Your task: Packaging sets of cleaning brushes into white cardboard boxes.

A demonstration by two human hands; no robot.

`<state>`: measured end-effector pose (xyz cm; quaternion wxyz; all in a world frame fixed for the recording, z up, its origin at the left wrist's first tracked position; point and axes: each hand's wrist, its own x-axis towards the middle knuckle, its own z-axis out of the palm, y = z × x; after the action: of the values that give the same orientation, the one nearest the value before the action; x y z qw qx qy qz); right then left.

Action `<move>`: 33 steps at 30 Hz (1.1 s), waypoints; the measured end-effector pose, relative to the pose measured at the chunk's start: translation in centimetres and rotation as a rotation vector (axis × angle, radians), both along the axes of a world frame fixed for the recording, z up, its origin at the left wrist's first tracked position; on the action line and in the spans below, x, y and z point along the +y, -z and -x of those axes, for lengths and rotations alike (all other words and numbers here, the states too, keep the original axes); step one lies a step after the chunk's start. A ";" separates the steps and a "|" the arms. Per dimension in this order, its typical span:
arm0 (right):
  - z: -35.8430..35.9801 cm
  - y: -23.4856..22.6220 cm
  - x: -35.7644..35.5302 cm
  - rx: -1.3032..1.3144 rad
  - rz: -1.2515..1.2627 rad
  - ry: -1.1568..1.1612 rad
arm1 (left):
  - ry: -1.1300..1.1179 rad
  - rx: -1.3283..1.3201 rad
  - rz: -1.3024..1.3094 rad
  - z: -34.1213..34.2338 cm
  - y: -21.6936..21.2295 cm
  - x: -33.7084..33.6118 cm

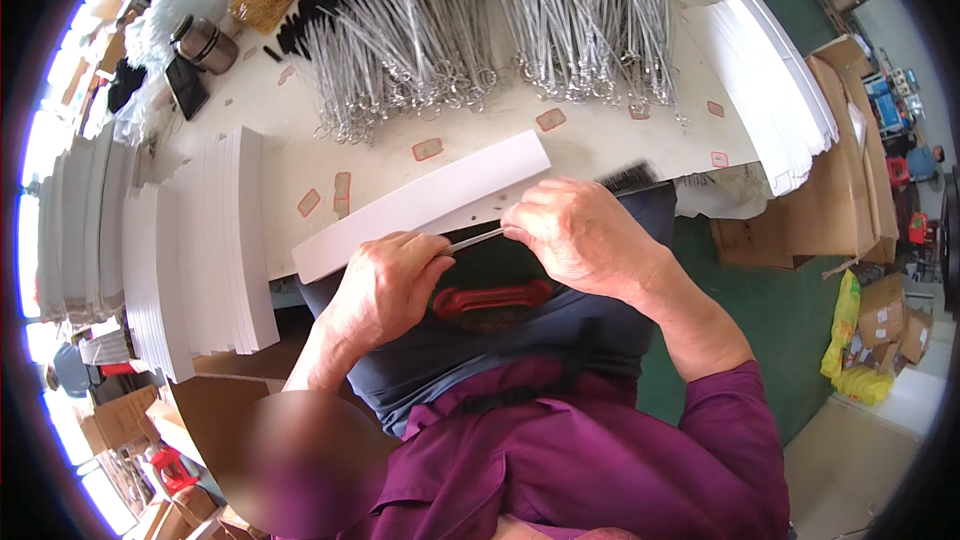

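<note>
At the near edge of a pale counter (300,165), a person's two bare hands meet over their lap. The left hand (385,285) is curled closed, its fingers pinching one end of a thin metal wire brush (475,239). The right hand (580,235) is also closed, gripping the same wire farther along; past this hand the brush's black bristle head (630,177) sticks out to the right. The wire runs nearly level between the two hands, just below a long white cardboard strip (430,202) that lies slanted on the counter's edge, touching or nearly touching the fingers.

Beyond the strip, a large heap of similar wire brushes (480,30) with ring ends and black tips covers the far side of the counter. Stacks of white cardboard strips (220,240) stand at the left, and another stack (780,80) fans out at the right. A metal jar (205,43) sits near the far left corner. Brown cardboard boxes (850,190) rest on the green floor (790,320) at the right. The person wears purple sleeves and a dark apron (520,330).
</note>
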<state>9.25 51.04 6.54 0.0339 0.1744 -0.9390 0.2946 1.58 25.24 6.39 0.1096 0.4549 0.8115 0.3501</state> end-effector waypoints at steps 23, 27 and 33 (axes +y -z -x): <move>-0.3 3.2 10.7 0.112 1.577 0.624 | 0.193 -0.395 0.087 0.1 1.0 12.7; 0.1 4.0 12.9 0.091 1.019 0.832 | 0.063 -0.250 0.073 2.8 -0.9 16.8; -0.6 3.9 13.6 -0.051 1.001 0.968 | 0.005 0.067 0.024 3.7 1.5 23.1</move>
<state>9.86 64.62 2.62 0.2155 -0.3077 -0.6629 0.6477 -2.08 48.33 4.87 0.0886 0.4671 0.8176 0.3248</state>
